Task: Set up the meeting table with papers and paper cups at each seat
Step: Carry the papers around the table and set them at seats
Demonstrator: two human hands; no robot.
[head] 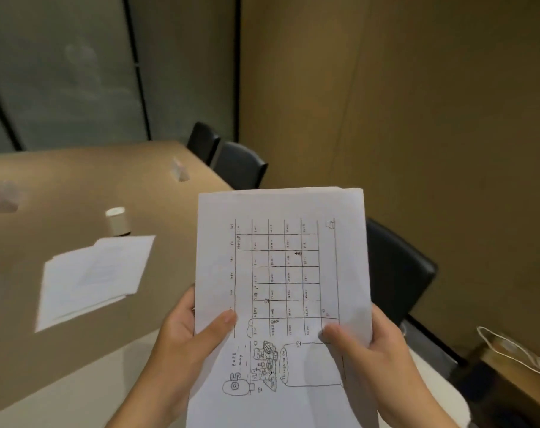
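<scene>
thin sheaf of calendar sheets (281, 273), light, limp, crease-prone, pinched at lower side edges by left hand (188, 338) and right hand (367, 347), held above worktop (77, 180) corner; best gripped edgewise.

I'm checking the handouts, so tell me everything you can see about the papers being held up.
The held papers are a thin stack of white sheets, top one printed with a hand-drawn May calendar grid turned sideways. The left hand and right hand grip the lower edges, thumbs on top, above the table corner.
</scene>
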